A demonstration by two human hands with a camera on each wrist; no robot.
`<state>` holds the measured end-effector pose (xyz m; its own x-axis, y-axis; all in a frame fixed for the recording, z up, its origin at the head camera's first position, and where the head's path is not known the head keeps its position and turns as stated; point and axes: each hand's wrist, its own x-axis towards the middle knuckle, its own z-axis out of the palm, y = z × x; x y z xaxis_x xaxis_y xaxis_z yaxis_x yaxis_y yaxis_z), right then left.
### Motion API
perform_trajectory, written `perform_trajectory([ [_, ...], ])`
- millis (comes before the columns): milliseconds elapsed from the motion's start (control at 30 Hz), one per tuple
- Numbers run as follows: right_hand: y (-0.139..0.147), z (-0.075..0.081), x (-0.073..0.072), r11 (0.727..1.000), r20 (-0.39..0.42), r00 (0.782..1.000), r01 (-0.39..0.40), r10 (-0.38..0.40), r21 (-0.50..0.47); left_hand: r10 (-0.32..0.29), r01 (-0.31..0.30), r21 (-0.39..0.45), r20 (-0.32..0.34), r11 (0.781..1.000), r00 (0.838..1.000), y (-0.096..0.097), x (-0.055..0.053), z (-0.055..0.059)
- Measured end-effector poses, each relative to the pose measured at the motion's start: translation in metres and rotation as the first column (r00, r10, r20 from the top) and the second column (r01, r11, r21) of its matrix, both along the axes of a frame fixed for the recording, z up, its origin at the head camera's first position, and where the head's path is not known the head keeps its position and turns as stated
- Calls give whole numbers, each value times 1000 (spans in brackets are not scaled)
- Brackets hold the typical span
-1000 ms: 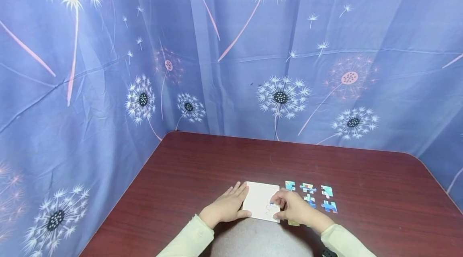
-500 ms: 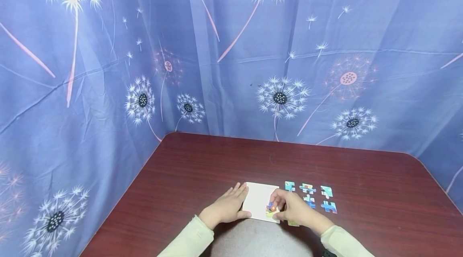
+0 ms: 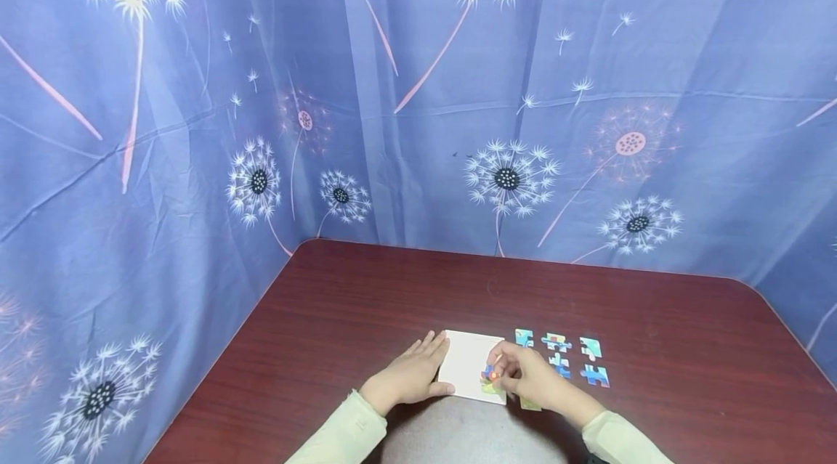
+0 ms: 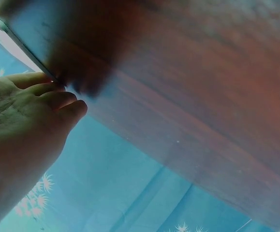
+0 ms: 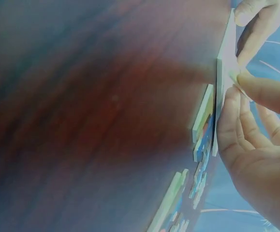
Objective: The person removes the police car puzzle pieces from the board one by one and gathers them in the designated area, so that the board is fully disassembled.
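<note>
A white puzzle board (image 3: 466,359) lies flat on the table. My left hand (image 3: 408,375) rests at its left edge, fingers extended and thumb on the near left corner. Between thumb and fingertips my right hand (image 3: 532,375) pinches a colourful jigsaw piece (image 3: 490,385) over the board's near right corner. In the right wrist view this piece shows as a thin tilted edge at the fingertips of the right hand (image 5: 260,145); whether it touches the board I cannot tell. The left wrist view shows the left hand (image 4: 28,116) at the board's edge.
Several loose jigsaw pieces (image 3: 595,375) lie right of the board, some partly hidden by the right hand. A yellow-green piece (image 3: 530,404) sits close to the board's right edge. Blue dandelion-print curtains (image 3: 418,159) hang behind the dark red table (image 3: 366,290).
The jigsaw piece in my right hand turned slightly, its picture showing in colour where it was washed out by glare. My right fingertips shifted a little; the left hand stayed in place.
</note>
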<state>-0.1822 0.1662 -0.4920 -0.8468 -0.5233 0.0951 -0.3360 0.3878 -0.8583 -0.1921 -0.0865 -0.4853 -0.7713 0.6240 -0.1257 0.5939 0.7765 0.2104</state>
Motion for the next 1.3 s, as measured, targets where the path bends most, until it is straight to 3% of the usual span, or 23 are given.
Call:
perform_trajectory([
  [400, 13, 5, 0, 995, 45, 999, -7, 11, -104, 5, -5, -1, 5, 1000, 1000, 0, 3, 3],
  [600, 27, 9, 4, 994, 99, 995, 36, -25, -107, 8, -8, -4, 14, 1000, 1000, 1, 3, 1],
  [1100, 82, 16, 8, 988, -21, 998, 59, -63, -141, 5, -5, -13, 8, 1000, 1000, 1, 2, 0],
  [1300, 101, 20, 16, 989, -8, 995, 101, -103, -104, -3, 3, -13, -2, 1000, 1000, 1, 1, 2],
])
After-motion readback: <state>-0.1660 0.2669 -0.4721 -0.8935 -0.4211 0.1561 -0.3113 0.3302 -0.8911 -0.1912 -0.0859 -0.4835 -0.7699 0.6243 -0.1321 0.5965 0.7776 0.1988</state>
